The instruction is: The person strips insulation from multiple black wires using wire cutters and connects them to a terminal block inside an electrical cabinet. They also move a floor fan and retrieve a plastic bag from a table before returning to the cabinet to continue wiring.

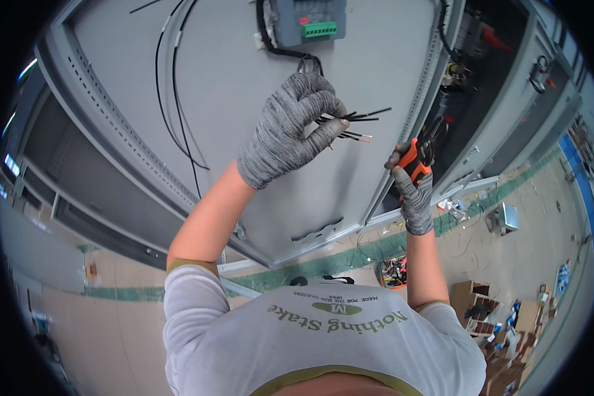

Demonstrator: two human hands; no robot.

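Note:
My left hand [285, 132], in a grey knit glove, pinches a bundle of thin black wires [368, 119]. Their cut ends fan out to the right past the thumb and fingertips, and at least one shows a bare coppery tip. The wires rise behind the hand toward a grey device [290, 26] with a green terminal block [321, 29]. To the right and a little lower, my gloved right hand [413, 198] grips a wire stripper [416, 161] by its orange-and-black handles. Its dark jaws point up and away, apart from the wires.
Behind the hands stands a grey metal cabinet panel [257, 211] with slotted frame rails. Two loose black cables [175, 86] hang on its left part. An open bay [468, 86] with wiring lies to the right. Cardboard boxes [468, 297] and a tool container [395, 272] sit on the floor.

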